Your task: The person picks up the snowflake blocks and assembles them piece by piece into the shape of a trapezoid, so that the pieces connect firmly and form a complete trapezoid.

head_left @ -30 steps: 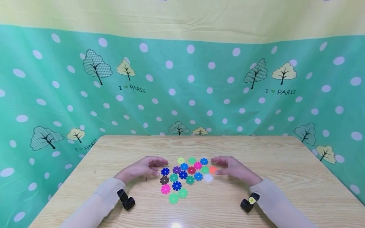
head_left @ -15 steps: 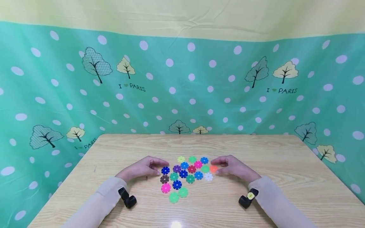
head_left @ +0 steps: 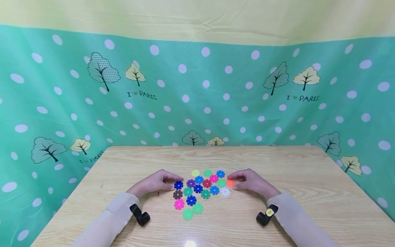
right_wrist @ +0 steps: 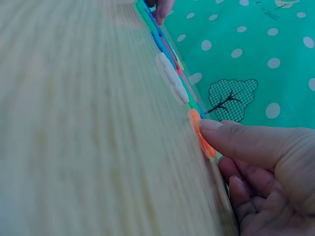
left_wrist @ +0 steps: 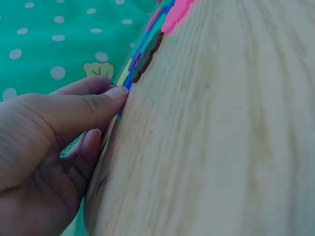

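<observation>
Several flat, notched snowflake discs in many colours lie on the wooden table between the hands in the head view. My left hand [head_left: 157, 181] is beside the left edge of the group, its fingers loosely bent. Its thumb is by a dark blue disc [head_left: 178, 185]; in the left wrist view the thumb tip partly hides that disc, with a brown disc [left_wrist: 147, 58] just beyond. Across the group, my right hand [head_left: 250, 180] has its thumb at the edge of an orange disc [right_wrist: 199, 133]; contact there is hard to tell. Neither hand lifts a disc.
The table [head_left: 277, 161] extends past the discs on all sides. Behind it hangs a green dotted cloth [head_left: 206, 99] printed with trees. Black wrist cameras are strapped at the left sleeve [head_left: 118, 206] and the right sleeve [head_left: 287, 206].
The left hand has crept slightly right, towards the dark blue disc, and its fingers have drawn closer together. The right hand is nearly still. The discs keep their arrangement.
</observation>
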Demonstrator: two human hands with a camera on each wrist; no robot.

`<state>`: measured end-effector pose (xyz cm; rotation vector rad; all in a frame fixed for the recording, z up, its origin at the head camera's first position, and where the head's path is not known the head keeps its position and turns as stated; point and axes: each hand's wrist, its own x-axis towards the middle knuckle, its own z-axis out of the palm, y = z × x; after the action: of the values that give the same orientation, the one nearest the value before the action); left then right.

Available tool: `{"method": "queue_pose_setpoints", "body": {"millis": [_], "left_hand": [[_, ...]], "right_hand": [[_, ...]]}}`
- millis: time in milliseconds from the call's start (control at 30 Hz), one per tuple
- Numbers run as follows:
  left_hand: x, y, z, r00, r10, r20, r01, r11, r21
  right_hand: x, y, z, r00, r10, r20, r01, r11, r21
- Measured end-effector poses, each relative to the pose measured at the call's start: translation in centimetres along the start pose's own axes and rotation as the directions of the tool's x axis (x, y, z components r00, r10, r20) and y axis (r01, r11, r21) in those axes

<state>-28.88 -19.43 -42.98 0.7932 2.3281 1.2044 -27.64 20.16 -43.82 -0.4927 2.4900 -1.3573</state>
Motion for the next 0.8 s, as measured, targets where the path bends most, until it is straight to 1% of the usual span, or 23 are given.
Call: {"method": "queue_pose_setpoints", "body": {"millis": [200,400,567,667,800], "left_hand": [[0.17,-0.19,0.17,0.999,-0.006,-0.032,0.007,0.999,0.042],[0.28,-0.2,0.43,0.998,0.009,-0.056,-0.007,0.999,0.032],[0.39,-0.31,0.48,0.997,0.007,-0.075,-0.003,0.998,0.056],[0.52,-0.41,0.49,0.996,0.0,-0.084,0.004,0.999,0.042],[0.66,-0.48,0.62,0.995,-0.012,-0.096,0.014,1.0,0.015]], "right_hand": [[-0.09,-0.3,0.1,1.0,0.005,-0.015,-0.005,1.0,-0.013],[-0.12,-0.43,0.04,0.999,0.016,-0.029,-0.017,0.999,-0.03],[0.0,-0.18,0.05,1.0,-0.007,-0.014,0.006,0.998,-0.057],[0.04,-0.06,0.1,0.999,-0.034,0.003,0.034,0.998,-0.059],[-0.11,0.01,0.18,0.999,-0.039,0.005,0.039,0.998,-0.051]]}}
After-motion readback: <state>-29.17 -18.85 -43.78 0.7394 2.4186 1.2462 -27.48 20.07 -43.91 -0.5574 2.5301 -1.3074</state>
